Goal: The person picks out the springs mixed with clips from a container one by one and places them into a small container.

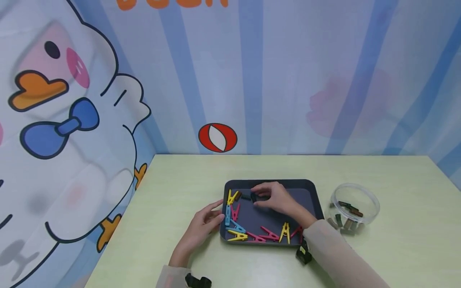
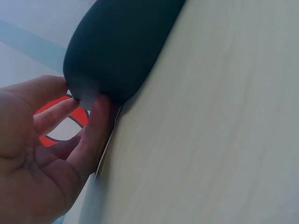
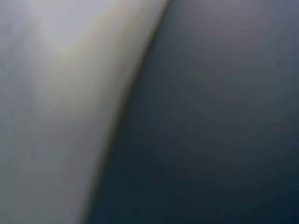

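A dark rectangular tray [image 1: 273, 242] lies on the table. My left hand [image 1: 200, 228] rests at its left side, fingertips and thumb against the outer wall; in the left wrist view the fingers are relaxed at the tray's [image 2: 121, 46] end. My right hand [image 1: 275, 198] is over the tray's upper part, pinching a small dark piece [image 1: 253, 197] between thumb and fingers. Just left of it, a dark green piece [image 1: 246, 197] and a brown piece [image 1: 238, 195] lie in line. Yellow, blue and pink clothespins, among them a yellow one [image 1: 284, 233], line the tray's left and near sides.
Right of the tray stands a round clear tub [image 1: 374, 210] with several small brown and dark green pieces [image 1: 351, 208] inside. A cartoon-printed backdrop [image 1: 288, 80] rises behind the pale table [image 1: 414, 240]. The right wrist view is blurred.
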Tool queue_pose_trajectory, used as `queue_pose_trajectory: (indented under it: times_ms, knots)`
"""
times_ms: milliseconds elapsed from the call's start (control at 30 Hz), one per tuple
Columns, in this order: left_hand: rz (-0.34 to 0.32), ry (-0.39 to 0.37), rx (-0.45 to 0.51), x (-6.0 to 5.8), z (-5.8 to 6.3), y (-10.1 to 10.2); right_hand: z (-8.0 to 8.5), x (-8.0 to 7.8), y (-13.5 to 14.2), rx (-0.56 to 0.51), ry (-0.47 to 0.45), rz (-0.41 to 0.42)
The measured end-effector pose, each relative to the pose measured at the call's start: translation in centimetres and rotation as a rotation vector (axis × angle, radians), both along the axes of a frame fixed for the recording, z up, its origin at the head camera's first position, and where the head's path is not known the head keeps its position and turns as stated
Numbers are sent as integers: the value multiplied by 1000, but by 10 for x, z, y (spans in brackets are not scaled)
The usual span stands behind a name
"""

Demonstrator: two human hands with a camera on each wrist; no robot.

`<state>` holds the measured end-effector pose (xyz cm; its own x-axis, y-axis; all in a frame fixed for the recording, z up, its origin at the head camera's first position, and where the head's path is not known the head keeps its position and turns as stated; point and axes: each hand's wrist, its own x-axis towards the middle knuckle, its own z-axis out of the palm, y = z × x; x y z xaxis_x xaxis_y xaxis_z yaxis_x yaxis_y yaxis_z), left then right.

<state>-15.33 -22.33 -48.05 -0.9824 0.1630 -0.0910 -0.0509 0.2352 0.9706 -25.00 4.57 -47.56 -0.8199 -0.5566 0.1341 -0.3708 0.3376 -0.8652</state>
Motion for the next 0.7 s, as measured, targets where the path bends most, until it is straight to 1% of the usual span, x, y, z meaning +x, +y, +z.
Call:
queue_pose_trajectory:
  times_ms: [233,700]
  knots:
    - [-1,-2,-1,1,1,1,-2,-1,-1,40,34,17]
    - [0,4,-10,0,-2,1,-6,-2,-5,58,78,-26]
